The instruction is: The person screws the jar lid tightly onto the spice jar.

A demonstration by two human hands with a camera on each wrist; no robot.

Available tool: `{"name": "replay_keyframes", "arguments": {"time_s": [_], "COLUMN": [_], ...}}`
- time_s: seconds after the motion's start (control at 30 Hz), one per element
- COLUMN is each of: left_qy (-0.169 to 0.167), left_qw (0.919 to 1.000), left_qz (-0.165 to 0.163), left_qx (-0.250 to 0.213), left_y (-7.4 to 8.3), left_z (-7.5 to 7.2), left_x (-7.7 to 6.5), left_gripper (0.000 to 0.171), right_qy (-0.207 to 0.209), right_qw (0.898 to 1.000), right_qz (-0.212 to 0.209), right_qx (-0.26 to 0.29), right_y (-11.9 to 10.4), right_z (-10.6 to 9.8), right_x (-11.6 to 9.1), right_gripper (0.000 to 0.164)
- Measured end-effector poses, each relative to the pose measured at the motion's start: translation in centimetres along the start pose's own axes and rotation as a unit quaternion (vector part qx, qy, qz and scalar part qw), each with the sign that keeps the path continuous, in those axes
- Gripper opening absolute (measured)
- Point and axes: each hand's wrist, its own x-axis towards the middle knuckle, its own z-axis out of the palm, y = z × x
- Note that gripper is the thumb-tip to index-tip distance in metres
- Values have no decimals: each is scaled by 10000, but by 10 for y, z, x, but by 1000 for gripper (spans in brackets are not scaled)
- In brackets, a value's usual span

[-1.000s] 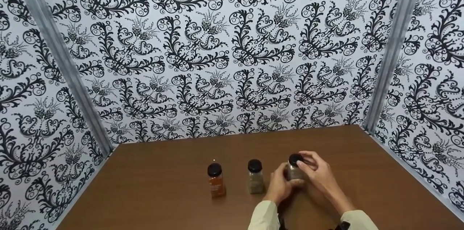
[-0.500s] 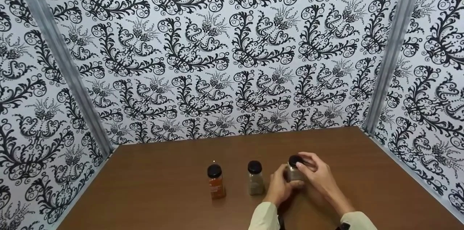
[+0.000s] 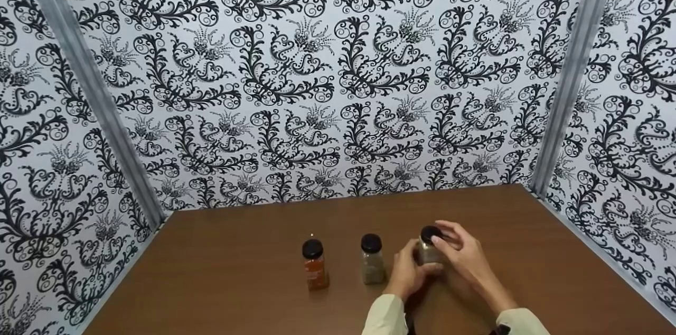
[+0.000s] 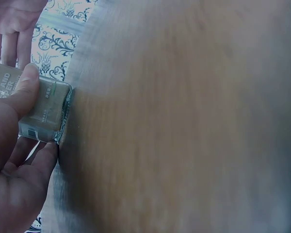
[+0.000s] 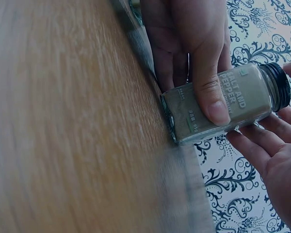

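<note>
A clear glass spice jar [image 5: 250, 97] labelled "Salt and Pepper", filled with grey-beige powder, is between both hands at the right of the table. My left hand [image 3: 407, 272] grips its body, the thumb [image 5: 213, 99] lying across the label. From the right, my right hand [image 3: 469, 257] holds the black lid [image 3: 431, 233] between thumb and fingers. The lid sits on the jar's neck. In the head view the jar looks roughly upright, its base hidden by the left hand; in the right wrist view the base is at the tabletop.
Left of the hands stands a similar black-lidded jar [image 3: 373, 267] with grey-green contents. Farther left is a jar [image 3: 316, 273] of orange-red spice. All are on a brown wooden table [image 3: 237, 261], enclosed by patterned walls [image 3: 296, 81] at the back and sides.
</note>
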Motion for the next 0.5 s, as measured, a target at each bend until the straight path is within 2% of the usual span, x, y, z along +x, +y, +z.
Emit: {"name": "replay_keyframes", "arguments": {"time_s": [0.2, 0.5], "left_qy": [-16, 10], "left_qw": [10000, 9999], "left_qz": [-27, 112], "left_qx": [-42, -42], "left_y": [1, 2], "left_z": [0, -1], "left_x": [0, -2], "left_gripper": [47, 49], "right_qy": [22, -8], "right_qw": [10000, 10000], "right_qz": [-51, 39], "right_qx": [-42, 80], "right_y": [0, 0], "right_z": [0, 1], "right_x": [0, 1], "right_gripper": [30, 31]}}
